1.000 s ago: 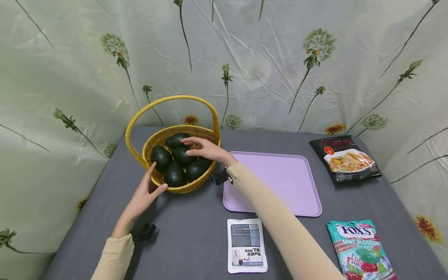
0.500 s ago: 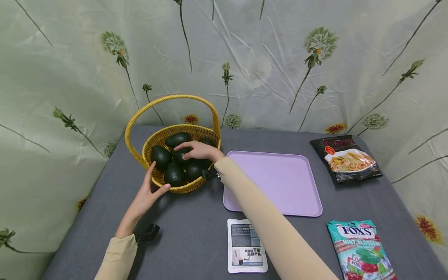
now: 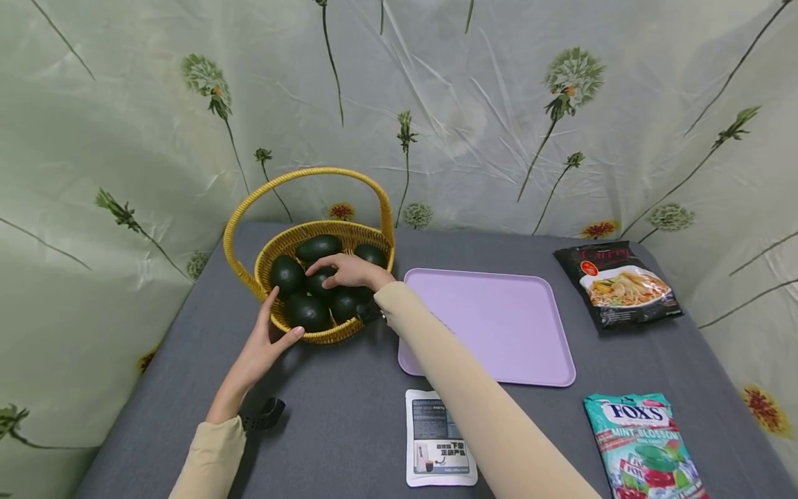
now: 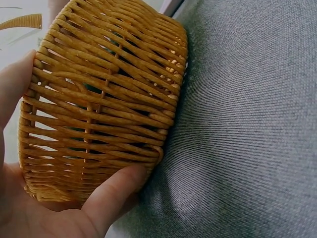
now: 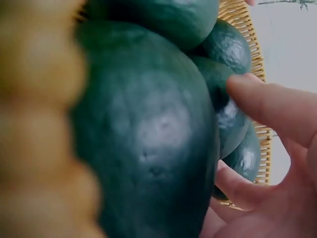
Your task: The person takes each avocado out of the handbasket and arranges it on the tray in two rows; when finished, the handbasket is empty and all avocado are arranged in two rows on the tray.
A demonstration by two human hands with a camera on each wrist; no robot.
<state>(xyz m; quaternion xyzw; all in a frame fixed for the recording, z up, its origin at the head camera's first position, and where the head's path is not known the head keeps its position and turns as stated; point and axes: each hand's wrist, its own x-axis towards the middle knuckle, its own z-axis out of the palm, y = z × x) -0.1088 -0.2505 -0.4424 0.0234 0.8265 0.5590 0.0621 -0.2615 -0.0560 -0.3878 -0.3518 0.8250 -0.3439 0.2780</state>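
Observation:
A yellow wicker basket (image 3: pixel 333 335) with a tall arched handle holds several dark green avocados (image 3: pixel 287 275). My left hand (image 3: pixel 257 352) grips the basket at its front left side. In the left wrist view, the thumb (image 4: pixel 119 191) presses low on the woven wall while a finger reaches the rim. Inside the basket, my right hand (image 3: pixel 352 270) has its thumb and fingers around the middle avocado (image 3: pixel 318 285). From the right wrist view, that avocado (image 5: pixel 230 124) sits between thumb and fingers, behind a nearer avocado (image 5: pixel 153 129) that looms large.
Right of the basket lies a lilac tray (image 3: pixel 499 333), partly under the right sleeve. A white printed pouch (image 3: pixel 436 450) lies in front of it. Farther right are a black noodle packet (image 3: pixel 617 284) and a teal candy bag (image 3: pixel 642 443). A flowered cloth hangs behind the grey table.
My right hand has moved left and down into the basket, its fingers closing around the middle avocado. The front avocado has shifted and turned slightly. The left hand keeps its hold on the basket.

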